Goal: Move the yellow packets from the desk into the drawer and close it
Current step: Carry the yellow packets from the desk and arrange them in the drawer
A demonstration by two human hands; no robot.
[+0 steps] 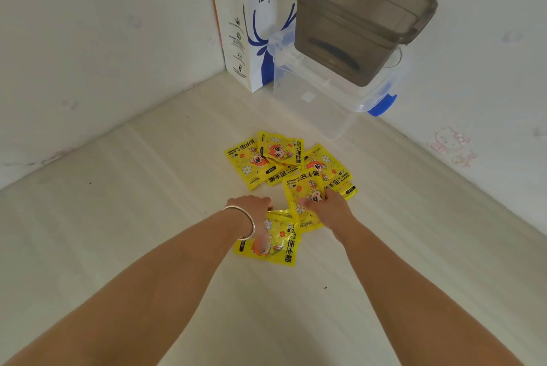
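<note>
Several yellow hand-warmer packets [275, 158] lie in a loose overlapping pile on the pale wooden desk [133, 203]. My left hand [257, 211], with a silver bangle on the wrist, grips the top edge of the nearest yellow packet [281, 243]. My right hand [325, 207] presses down on another yellow packet [299, 197], fingers curled over its right side. No drawer is in view.
In the far corner stands a white paper coffee bag [251, 25]. Beside it a clear plastic box [325, 93] with blue clips carries a grey translucent bin [355, 16] on top. White walls enclose the desk on the left and right.
</note>
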